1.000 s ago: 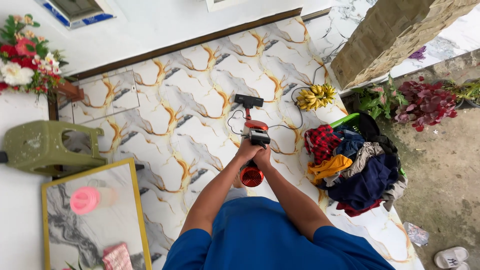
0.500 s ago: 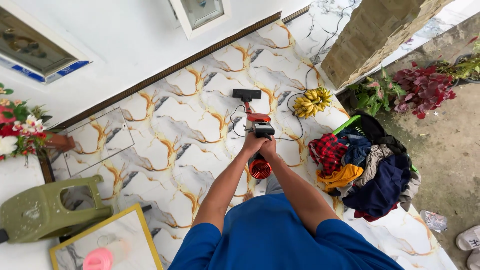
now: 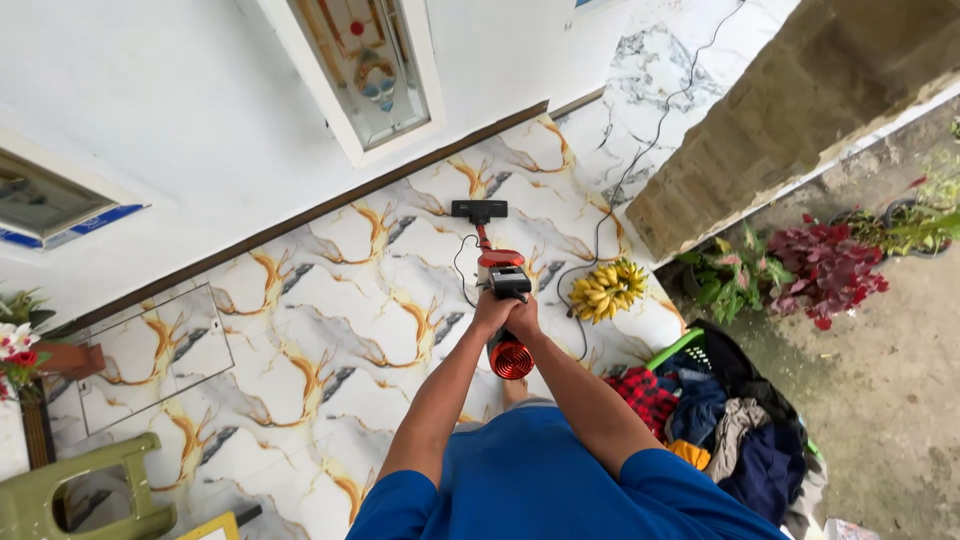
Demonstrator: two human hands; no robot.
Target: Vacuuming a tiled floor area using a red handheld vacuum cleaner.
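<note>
Hands at the vacuum handle, seen from above. Left hand (image 3: 492, 312) and right hand (image 3: 524, 318) are both closed tight around the grip of the red stick vacuum (image 3: 503, 300), side by side and touching. Beyond the hands the tube runs to the black floor head (image 3: 479, 209), which rests flat on the marbled tile floor (image 3: 300, 340). Compared with a second ago, the floor head now lies much nearer the dark skirting strip (image 3: 330, 200) at the foot of the white wall, so the stroke appears close to its far limit. Right of the vacuum, the black cord (image 3: 590, 240) loops over the tiles beside a bunch of bananas (image 3: 605, 288); nearer, a laundry basket (image 3: 735, 420) stands piled with clothes. Left of the vacuum the tiles lie open as far as the green stool (image 3: 70, 495).
</note>
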